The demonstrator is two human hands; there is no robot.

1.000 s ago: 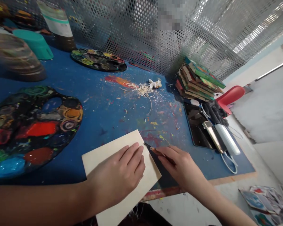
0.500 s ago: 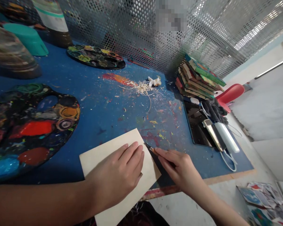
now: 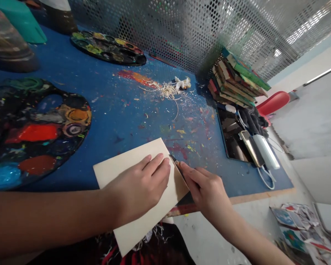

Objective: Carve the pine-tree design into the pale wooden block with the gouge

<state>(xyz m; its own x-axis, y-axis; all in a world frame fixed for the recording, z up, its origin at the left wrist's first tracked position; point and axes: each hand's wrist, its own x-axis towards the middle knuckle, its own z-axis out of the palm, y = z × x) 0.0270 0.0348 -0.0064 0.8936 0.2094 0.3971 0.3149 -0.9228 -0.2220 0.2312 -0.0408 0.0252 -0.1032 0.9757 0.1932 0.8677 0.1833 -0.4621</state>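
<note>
A cream-coloured flat board [image 3: 127, 165] lies at an angle on the blue table, its lower end extending past the front edge above my lap. My left hand [image 3: 143, 184] rests palm down on the board, fingers stretched out together toward its right edge. Between the thumb and fingers of my right hand [image 3: 206, 184] is a slim craft knife [image 3: 176, 161] with a dark blade. Its tip is at the board's right edge, just below the top corner. My fingers hide most of the handle.
Two paint-covered palettes [image 3: 38, 129] [image 3: 107, 48] lie left and behind. Pale shavings [image 3: 168, 90] are heaped on the paint-stained table [image 3: 121, 114]. At right are a tablet [image 3: 231, 138], phone [image 3: 251, 145], white power bank [image 3: 266, 151] and stacked painted boards [image 3: 237, 79]. Perforated metal [image 3: 165, 33] stands behind.
The camera view has tipped, so the table's things sit higher in the picture. My right hand has turned slightly, bringing the knife closer along the board's edge. My left hand stays on the board.
</note>
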